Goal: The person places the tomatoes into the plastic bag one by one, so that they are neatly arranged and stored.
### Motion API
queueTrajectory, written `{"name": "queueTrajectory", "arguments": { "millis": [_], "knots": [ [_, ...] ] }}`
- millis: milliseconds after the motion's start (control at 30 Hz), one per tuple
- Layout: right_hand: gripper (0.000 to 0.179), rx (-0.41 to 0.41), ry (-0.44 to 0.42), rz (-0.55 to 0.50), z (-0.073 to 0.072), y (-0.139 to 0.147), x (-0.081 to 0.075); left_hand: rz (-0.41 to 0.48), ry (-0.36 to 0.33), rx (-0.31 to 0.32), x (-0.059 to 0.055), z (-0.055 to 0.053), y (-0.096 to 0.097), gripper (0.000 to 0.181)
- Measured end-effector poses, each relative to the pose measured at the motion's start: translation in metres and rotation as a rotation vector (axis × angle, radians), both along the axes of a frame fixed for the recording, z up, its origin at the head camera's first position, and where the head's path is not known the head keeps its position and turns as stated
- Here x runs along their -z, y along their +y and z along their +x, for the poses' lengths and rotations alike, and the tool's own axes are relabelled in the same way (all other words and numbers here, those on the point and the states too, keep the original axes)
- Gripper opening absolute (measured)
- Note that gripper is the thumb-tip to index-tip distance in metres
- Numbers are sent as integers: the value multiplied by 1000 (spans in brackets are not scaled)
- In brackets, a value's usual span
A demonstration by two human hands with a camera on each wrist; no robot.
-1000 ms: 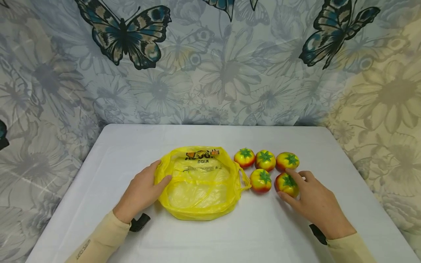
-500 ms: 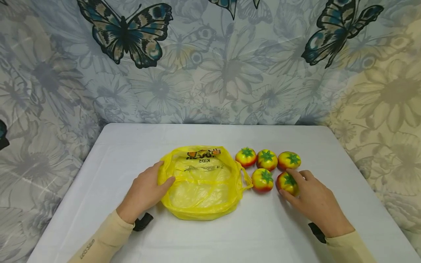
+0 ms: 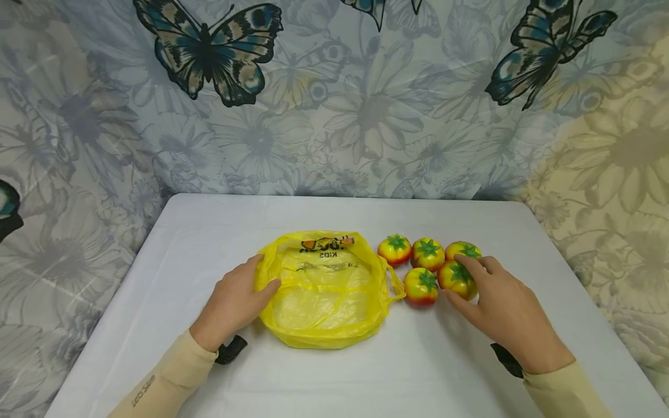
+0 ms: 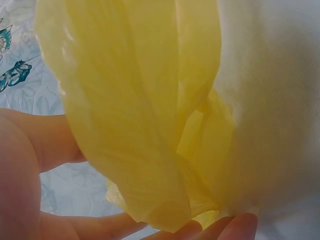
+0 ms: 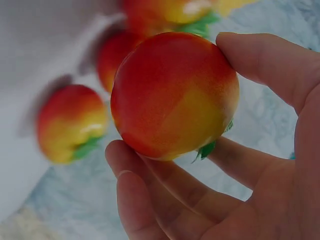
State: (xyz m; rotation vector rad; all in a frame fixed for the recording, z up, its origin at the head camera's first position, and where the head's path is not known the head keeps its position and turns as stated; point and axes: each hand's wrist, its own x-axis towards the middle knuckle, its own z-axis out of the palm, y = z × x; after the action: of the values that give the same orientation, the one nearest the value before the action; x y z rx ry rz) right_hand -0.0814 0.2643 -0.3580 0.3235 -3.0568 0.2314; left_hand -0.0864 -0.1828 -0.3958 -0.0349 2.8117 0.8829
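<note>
My left hand holds the left rim of a yellow plastic bag, thumb on the inner side of the mouth. In the left wrist view, the thin yellow bag hangs between the thumb and the fingers. My right hand grips a red-and-yellow toy tomato with a green leaf top. The right wrist view has this toy tomato between thumb and fingertips, its smooth underside facing the camera. In the head view it partly overlaps the toy tomato behind it.
More toy tomatoes stand beside the bag: one at the back left, a back middle one and a front one. The bag's handle loop reaches the front one. All rest on a white-covered table before a butterfly-patterned cloth.
My right hand has moved the gripped toy tomato slightly up and away from me, so it now overlaps the one behind. The left hand stays on the bag; the view has shifted slightly.
</note>
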Motion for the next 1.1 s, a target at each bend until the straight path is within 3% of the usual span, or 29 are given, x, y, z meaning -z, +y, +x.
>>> {"name": "queueTrajectory", "arguments": {
  "millis": [233, 400, 800, 1100],
  "knots": [
    [75, -88, 26, -24, -15, -48, -22, 14, 3, -5, 1, -2, -4, 77],
    [72, -162, 12, -44, -27, -86, -27, 20, 0, -10, 2, -2, -4, 77],
    [70, -331, 62, -85, -44, -168, -17, 34, 39, 2, 5, -4, -4, 76],
    [68, -384, 19, -123, -56, -209, -9, 25, 49, -6, 5, -6, -5, 76]
  ]
}}
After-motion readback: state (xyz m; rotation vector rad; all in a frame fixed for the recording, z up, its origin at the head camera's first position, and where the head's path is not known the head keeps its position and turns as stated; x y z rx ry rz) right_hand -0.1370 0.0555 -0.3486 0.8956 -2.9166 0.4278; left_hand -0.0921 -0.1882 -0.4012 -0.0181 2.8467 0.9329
